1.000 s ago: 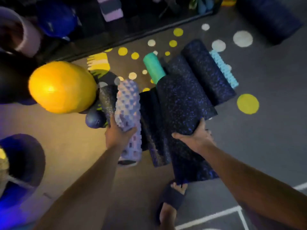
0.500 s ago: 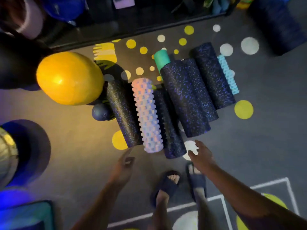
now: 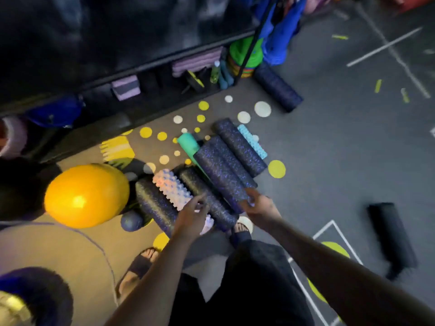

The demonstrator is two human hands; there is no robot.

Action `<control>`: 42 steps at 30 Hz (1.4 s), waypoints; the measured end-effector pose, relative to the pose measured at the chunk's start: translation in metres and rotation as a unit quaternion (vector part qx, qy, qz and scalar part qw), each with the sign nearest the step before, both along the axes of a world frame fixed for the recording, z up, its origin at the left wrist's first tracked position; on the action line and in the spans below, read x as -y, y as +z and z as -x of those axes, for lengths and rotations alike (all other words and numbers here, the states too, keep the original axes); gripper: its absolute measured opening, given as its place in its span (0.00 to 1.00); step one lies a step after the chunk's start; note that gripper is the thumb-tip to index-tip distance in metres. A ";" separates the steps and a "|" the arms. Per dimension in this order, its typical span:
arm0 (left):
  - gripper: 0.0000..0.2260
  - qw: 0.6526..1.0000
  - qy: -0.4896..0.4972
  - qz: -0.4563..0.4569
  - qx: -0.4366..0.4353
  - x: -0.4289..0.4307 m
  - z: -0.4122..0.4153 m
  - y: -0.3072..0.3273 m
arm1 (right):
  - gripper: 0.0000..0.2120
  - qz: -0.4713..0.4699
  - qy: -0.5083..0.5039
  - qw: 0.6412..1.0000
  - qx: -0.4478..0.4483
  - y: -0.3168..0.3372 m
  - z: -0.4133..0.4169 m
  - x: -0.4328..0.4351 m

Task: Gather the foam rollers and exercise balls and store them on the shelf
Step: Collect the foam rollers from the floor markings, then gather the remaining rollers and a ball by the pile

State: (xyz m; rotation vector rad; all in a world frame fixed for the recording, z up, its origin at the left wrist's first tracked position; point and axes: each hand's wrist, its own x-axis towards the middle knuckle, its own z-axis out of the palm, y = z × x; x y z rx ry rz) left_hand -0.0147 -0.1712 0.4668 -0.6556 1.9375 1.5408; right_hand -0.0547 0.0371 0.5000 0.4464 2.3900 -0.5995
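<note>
Foam rollers (image 3: 221, 177) are lying bunched just right of the ball (image 3: 87, 196); left hand (image 3: 191, 217) is hovering over them, fingers loose, empty; right hand (image 3: 261, 208) is reaching one's near end, grip unclear; probably storing is starting, needing a two-handed lift to the shelf (image 3: 150, 64).

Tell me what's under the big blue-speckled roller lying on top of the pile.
The green roller pokes out from under the top speckled roller at its far end. A darker speckled roller seems to lie partly beneath its left side. Most of the green roller's length is covered.
</note>
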 end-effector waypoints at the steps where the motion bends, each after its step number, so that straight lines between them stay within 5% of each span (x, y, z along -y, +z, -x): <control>1: 0.14 0.999 -0.028 -0.001 -0.026 0.011 0.004 0.002 | 0.24 0.003 -0.035 0.999 0.001 0.007 -0.008 0.009; 9: 0.16 0.961 -0.226 0.010 -0.161 0.061 0.021 0.072 | 0.18 0.010 -0.329 0.943 -0.043 0.071 -0.107 0.093; 16: 0.15 0.913 -0.372 -0.051 -0.158 -0.042 -0.056 0.088 | 0.20 0.011 -0.494 0.865 -0.089 0.113 -0.230 0.065; 21: 0.18 0.785 -0.590 -0.105 -0.157 -0.157 -0.199 0.119 | 0.20 -0.037 -0.663 0.740 -0.112 0.150 -0.429 0.028; 28: 0.14 0.563 -0.795 -0.154 -0.165 -0.220 -0.442 0.156 | 0.18 -0.093 -0.865 0.482 -0.106 0.154 -0.712 0.091; 33: 0.15 0.475 -0.852 -0.144 -0.168 -0.244 -0.572 0.158 | 0.17 -0.073 -0.912 0.397 -0.077 0.120 -0.833 0.104; 35: 0.16 0.464 -0.858 -0.133 -0.176 -0.266 -0.610 0.157 | 0.17 -0.048 -0.914 0.395 -0.083 0.104 -0.861 0.086; 42: 0.16 0.526 -0.826 -0.106 -0.175 -0.340 -0.698 0.149 | 0.17 0.005 -0.903 0.416 -0.106 0.062 -0.940 -0.011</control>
